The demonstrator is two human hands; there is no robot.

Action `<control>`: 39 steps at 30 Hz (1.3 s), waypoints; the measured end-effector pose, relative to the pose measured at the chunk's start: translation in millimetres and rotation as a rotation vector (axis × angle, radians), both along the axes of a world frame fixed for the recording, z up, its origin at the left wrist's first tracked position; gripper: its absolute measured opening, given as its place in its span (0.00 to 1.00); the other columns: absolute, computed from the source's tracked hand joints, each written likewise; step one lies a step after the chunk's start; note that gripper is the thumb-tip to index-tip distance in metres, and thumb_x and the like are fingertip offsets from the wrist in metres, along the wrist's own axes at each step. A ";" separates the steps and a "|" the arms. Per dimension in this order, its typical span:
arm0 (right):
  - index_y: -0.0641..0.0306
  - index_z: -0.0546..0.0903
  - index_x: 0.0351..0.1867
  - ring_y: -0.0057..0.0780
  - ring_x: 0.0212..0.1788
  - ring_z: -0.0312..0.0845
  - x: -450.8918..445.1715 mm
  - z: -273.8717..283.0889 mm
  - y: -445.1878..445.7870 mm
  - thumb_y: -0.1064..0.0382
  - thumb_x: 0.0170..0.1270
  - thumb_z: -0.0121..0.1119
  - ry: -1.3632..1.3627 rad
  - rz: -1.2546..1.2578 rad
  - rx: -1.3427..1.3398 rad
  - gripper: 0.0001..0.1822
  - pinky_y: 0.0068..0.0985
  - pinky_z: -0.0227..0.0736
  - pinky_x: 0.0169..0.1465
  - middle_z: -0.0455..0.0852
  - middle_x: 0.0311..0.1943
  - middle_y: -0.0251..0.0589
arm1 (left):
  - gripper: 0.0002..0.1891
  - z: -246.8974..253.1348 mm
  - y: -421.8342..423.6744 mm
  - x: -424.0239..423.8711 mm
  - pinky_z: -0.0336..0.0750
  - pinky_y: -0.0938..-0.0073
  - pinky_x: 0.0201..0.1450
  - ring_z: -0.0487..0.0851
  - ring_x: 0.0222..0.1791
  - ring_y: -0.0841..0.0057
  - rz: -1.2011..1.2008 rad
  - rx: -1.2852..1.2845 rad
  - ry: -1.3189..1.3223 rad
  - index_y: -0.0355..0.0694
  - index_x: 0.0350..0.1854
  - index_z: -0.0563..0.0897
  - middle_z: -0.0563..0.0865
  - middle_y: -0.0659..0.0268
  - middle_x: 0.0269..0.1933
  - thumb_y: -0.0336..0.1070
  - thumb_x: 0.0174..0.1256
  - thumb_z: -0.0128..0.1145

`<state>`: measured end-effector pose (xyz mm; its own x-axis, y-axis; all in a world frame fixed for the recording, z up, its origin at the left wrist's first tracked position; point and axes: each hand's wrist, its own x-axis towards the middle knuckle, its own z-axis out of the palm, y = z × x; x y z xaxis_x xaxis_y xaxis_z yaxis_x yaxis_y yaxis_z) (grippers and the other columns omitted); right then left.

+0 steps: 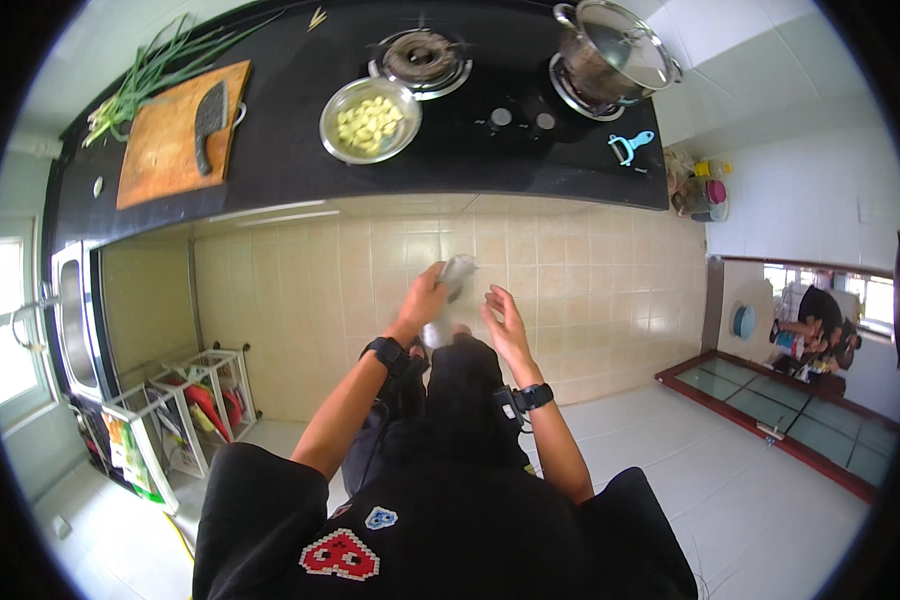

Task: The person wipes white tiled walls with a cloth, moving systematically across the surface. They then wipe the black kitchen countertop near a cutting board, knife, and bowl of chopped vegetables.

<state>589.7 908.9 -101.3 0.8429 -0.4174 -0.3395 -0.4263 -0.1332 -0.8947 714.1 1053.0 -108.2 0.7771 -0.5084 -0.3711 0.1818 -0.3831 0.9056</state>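
My left hand point(424, 298) grips a blurred, greyish, partly see-through thing point(459, 274), perhaps a plastic bag, which hangs between my hands above the floor. To its right, my right hand point(504, 319) is raised with its fingers apart and nothing in them. Both hands are in front of the counter's edge. On the black counter point(285, 161) stands a metal bowl point(330, 142) of pale, peeled pieces point(370, 124) that look like garlic cloves. Left of it a cleaver point(210, 124) lies on a wooden cutting board point(161, 154), with green onions point(146, 75) behind.
A gas burner point(421, 56) is behind the bowl. A lidded pot point(604, 64) stands on the right burner, near a blue peeler point(631, 147). A white rack point(195, 375) stands lower left. At the right, a glass-paned door point(776, 409) is open; people point(817, 322) are beyond it.
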 end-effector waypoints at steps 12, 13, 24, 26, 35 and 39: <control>0.62 0.51 0.70 0.28 0.48 0.76 8.6 34.4 82.2 0.65 0.62 0.61 0.129 0.369 0.191 0.39 0.26 0.75 0.50 0.71 0.57 0.44 | 0.24 24.5 67.6 -63.6 0.71 0.75 0.51 0.77 0.48 0.73 0.352 -0.576 0.513 0.35 0.59 0.70 0.80 0.59 0.47 0.29 0.56 0.48; 0.62 0.51 0.70 0.27 0.48 0.76 10.5 37.2 87.7 0.65 0.62 0.61 0.148 0.418 0.154 0.39 0.26 0.75 0.49 0.70 0.57 0.44 | 0.25 23.1 72.0 -66.1 0.71 0.73 0.53 0.77 0.50 0.71 0.351 -0.548 0.487 0.34 0.60 0.69 0.79 0.57 0.49 0.29 0.57 0.48; 0.60 0.59 0.68 0.50 0.60 0.70 56.6 45.0 90.9 0.66 0.63 0.55 -0.010 0.601 -0.154 0.31 0.33 0.67 0.60 0.73 0.58 0.56 | 0.22 27.3 94.9 -66.6 0.66 0.73 0.59 0.73 0.56 0.72 0.527 -0.468 0.348 0.36 0.61 0.69 0.78 0.60 0.54 0.30 0.63 0.47; 0.60 0.61 0.67 0.50 0.60 0.69 73.2 49.1 75.5 0.66 0.62 0.56 -0.170 0.644 -0.338 0.31 0.33 0.67 0.60 0.72 0.58 0.54 | 0.21 17.5 97.4 -66.7 0.66 0.73 0.59 0.73 0.58 0.72 0.524 -0.463 0.300 0.36 0.60 0.70 0.78 0.61 0.56 0.30 0.63 0.47; 0.50 0.77 0.57 0.45 0.49 0.75 173.5 27.9 -43.1 0.72 0.53 0.59 -0.400 0.330 -0.762 0.26 0.35 0.73 0.49 0.75 0.54 0.44 | 0.13 11.3 129.2 -92.5 0.70 0.73 0.56 0.79 0.54 0.74 0.639 -0.205 0.430 0.41 0.51 0.77 0.83 0.64 0.50 0.38 0.70 0.45; 0.44 0.80 0.53 0.43 0.42 0.75 216.4 -2.1 -53.8 0.71 0.52 0.60 -0.307 0.287 -0.910 0.25 0.36 0.72 0.43 0.76 0.52 0.40 | 0.12 0.6 105.1 -98.9 0.73 0.74 0.49 0.82 0.48 0.73 0.797 -0.084 0.484 0.41 0.47 0.77 0.84 0.63 0.47 0.41 0.71 0.46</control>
<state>806.2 855.2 -103.4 0.9501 -0.1771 0.2570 -0.0384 -0.8834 -0.4670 615.2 1158.1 -107.7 0.6785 0.0686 -0.7314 0.7270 0.0802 0.6819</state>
